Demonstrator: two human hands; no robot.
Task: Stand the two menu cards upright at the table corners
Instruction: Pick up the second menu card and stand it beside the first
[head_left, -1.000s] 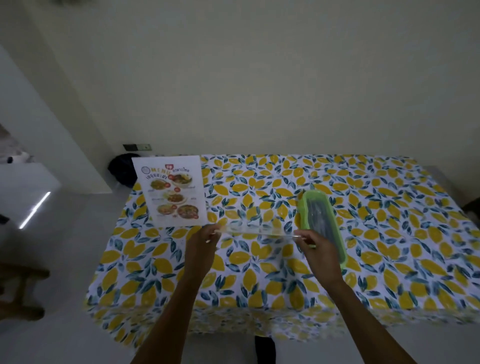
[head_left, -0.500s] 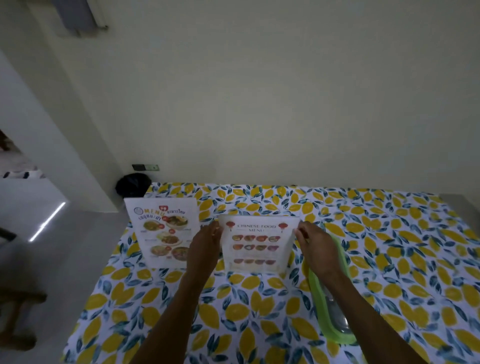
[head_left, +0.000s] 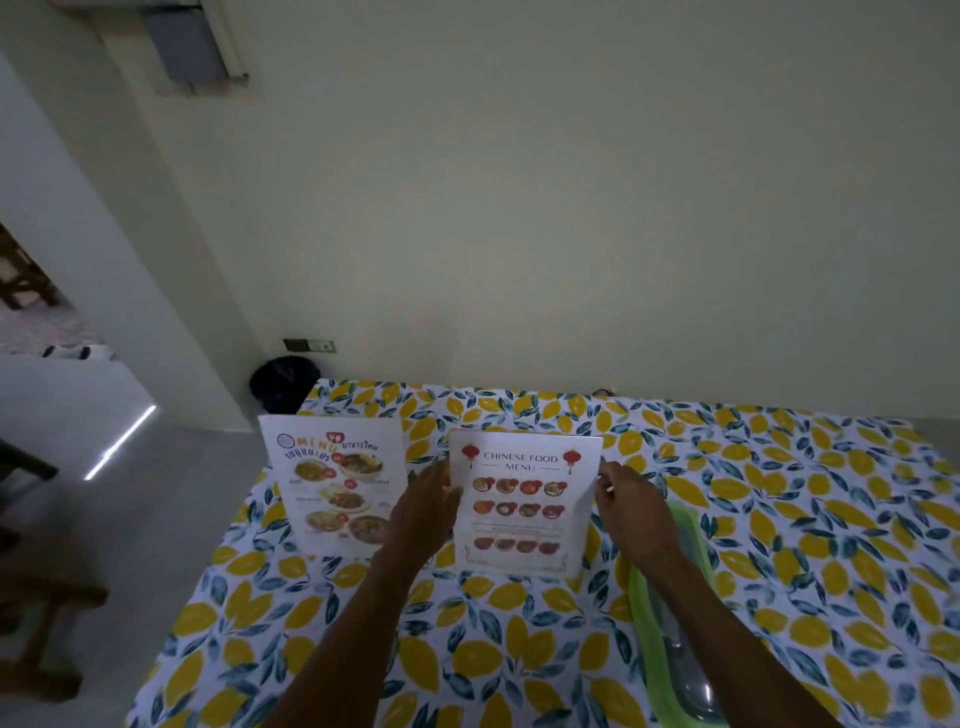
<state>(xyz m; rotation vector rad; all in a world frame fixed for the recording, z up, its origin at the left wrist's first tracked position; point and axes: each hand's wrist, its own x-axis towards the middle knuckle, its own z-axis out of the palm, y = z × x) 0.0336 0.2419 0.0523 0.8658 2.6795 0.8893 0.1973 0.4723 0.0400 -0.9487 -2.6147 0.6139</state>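
A Chinese food menu card (head_left: 523, 509) in a clear stand is upright near the middle of the table, facing me. My left hand (head_left: 423, 512) grips its left edge and my right hand (head_left: 631, 512) grips its right edge. A second menu card (head_left: 337, 486) with Thai text and food pictures stands upright by the table's far left corner, untouched. The table wears a lemon-print cloth (head_left: 779, 519).
A green-rimmed lidded container (head_left: 675, 623) with cutlery inside lies just right of my right forearm. A dark bag (head_left: 283, 382) sits on the floor beyond the far left corner. Wooden furniture (head_left: 36, 623) stands at the left. A wall runs behind the table.
The Chinese menu card went from lying nearly edge-on between my hands to standing upright facing me. The view has tilted up and moved closer to the table.
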